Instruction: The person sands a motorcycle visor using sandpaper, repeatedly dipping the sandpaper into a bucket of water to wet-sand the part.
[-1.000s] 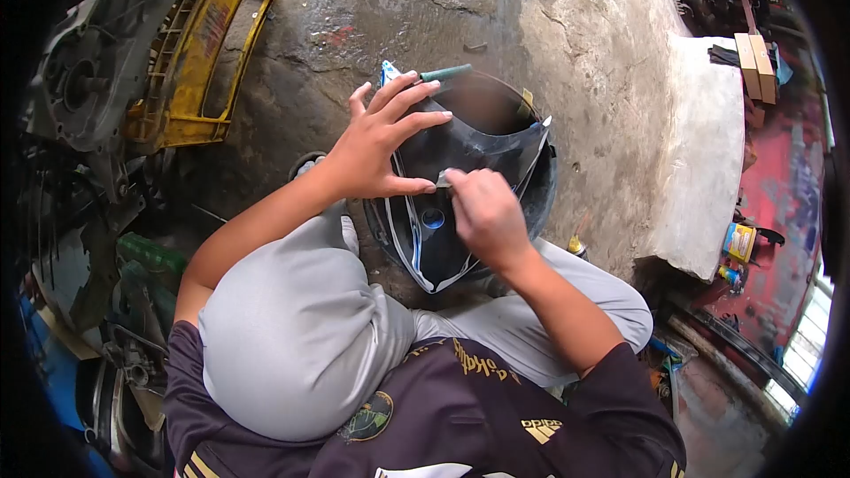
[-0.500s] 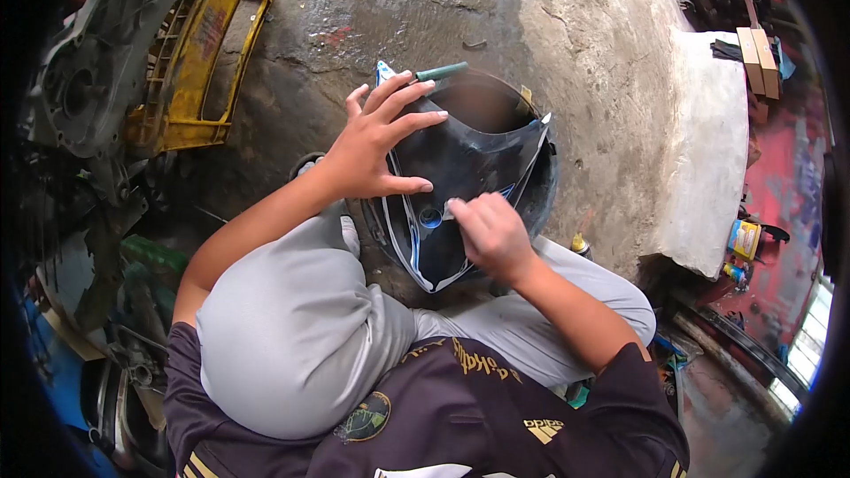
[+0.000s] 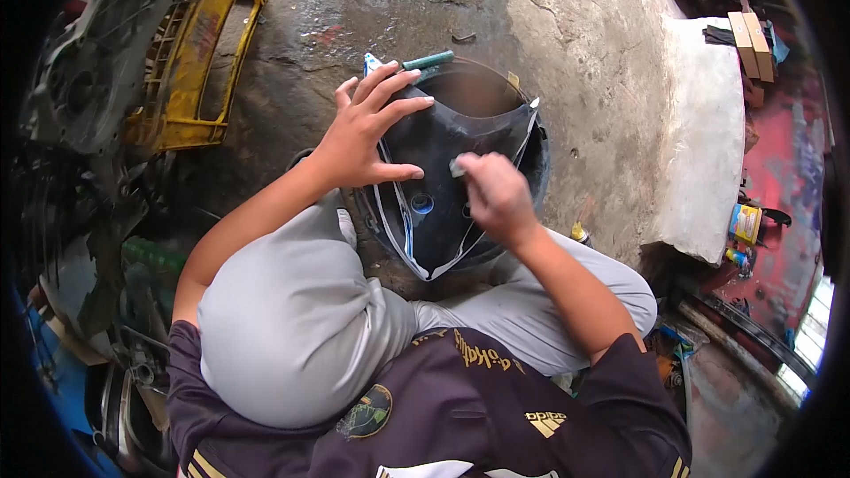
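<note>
Black panel with white-and-blue edges point(image 3: 434, 146) at centre, over round dark tub point(image 3: 537, 164). Left hand point(image 3: 361, 134) open, fingers spread at panel's left side; right hand point(image 3: 498, 197) pinches small pale piece point(image 3: 457, 167), hiding part of panel. Green cylinder point(image 3: 428, 61) by tub's far rim. Yellow frame point(image 3: 182, 62) upper left.

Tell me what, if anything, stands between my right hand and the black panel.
Only the small pale piece that the right hand pinches; nothing else visible blocks its way to the black panel. The left hand is off to the side, by the panel's left edge.
</note>
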A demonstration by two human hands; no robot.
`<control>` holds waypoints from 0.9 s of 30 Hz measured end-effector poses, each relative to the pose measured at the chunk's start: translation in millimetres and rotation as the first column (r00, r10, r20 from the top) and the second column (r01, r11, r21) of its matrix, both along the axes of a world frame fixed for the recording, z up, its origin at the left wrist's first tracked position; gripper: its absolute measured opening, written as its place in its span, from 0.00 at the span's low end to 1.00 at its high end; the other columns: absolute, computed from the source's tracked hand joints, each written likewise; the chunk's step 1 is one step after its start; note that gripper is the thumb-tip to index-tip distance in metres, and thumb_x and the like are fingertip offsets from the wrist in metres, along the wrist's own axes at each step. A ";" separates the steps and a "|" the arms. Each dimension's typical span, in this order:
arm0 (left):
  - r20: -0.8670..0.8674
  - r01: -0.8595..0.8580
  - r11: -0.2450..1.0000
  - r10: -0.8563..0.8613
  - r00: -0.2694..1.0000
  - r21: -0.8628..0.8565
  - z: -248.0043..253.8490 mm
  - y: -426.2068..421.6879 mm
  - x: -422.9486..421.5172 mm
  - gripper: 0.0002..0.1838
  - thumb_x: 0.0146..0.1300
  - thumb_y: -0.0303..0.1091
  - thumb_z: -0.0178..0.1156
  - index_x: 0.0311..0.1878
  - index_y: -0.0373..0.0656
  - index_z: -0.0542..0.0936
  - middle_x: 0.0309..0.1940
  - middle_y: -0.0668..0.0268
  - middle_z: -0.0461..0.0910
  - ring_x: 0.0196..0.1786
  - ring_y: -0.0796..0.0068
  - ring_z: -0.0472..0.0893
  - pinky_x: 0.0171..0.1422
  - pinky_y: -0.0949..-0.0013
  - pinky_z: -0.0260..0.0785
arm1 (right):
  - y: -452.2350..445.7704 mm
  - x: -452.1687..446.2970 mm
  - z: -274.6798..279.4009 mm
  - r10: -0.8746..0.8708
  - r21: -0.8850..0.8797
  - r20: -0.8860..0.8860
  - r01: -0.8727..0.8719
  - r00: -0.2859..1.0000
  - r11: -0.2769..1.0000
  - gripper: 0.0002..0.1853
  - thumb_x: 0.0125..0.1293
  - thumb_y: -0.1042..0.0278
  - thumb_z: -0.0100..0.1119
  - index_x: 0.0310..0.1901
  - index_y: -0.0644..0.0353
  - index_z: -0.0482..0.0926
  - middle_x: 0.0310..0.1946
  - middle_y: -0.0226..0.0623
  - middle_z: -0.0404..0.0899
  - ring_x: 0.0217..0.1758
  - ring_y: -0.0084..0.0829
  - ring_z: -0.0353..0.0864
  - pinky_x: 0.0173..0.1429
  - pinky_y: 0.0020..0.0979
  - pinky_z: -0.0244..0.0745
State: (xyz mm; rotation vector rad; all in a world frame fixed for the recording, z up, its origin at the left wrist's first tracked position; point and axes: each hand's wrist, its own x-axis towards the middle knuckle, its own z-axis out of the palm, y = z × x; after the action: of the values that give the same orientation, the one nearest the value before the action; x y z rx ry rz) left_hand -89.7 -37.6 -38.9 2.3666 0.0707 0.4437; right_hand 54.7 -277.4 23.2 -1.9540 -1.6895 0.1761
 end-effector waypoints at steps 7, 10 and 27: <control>-0.036 0.013 0.981 -0.006 0.999 0.192 20.5 2.6 -4.0 0.52 0.54 0.69 0.76 0.81 0.61 0.71 0.86 0.61 0.61 0.88 0.51 0.56 0.84 0.34 0.45 | -23.1 -30.1 3.0 0.148 -0.162 -0.153 -0.173 0.977 0.971 0.10 0.68 0.78 0.65 0.50 0.61 0.82 0.34 0.43 0.81 0.38 0.45 0.84 0.46 0.43 0.80; -0.217 0.233 0.851 -0.144 0.966 0.471 57.6 27.4 0.7 0.53 0.57 0.67 0.75 0.84 0.65 0.66 0.86 0.61 0.59 0.88 0.55 0.57 0.85 0.33 0.47 | -22.6 -48.0 8.3 -0.014 -0.159 -0.197 -0.018 0.980 0.987 0.09 0.71 0.74 0.64 0.51 0.62 0.81 0.39 0.46 0.85 0.45 0.50 0.87 0.50 0.46 0.81; -0.489 0.317 0.593 0.151 0.859 0.740 256.0 -29.5 70.3 0.42 0.66 0.65 0.70 0.80 0.64 0.71 0.71 0.64 0.79 0.78 0.59 0.74 0.81 0.28 0.57 | -66.4 -77.5 4.5 -0.128 -0.106 -0.166 0.111 0.978 0.988 0.07 0.68 0.71 0.63 0.46 0.57 0.83 0.37 0.45 0.79 0.44 0.51 0.87 0.48 0.51 0.83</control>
State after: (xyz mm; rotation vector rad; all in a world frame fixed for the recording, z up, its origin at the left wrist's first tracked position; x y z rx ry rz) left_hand -19.4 -67.1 217.1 3.3342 -0.0162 -0.3286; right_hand -22.7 -343.9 27.7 -2.0408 -1.4728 0.3767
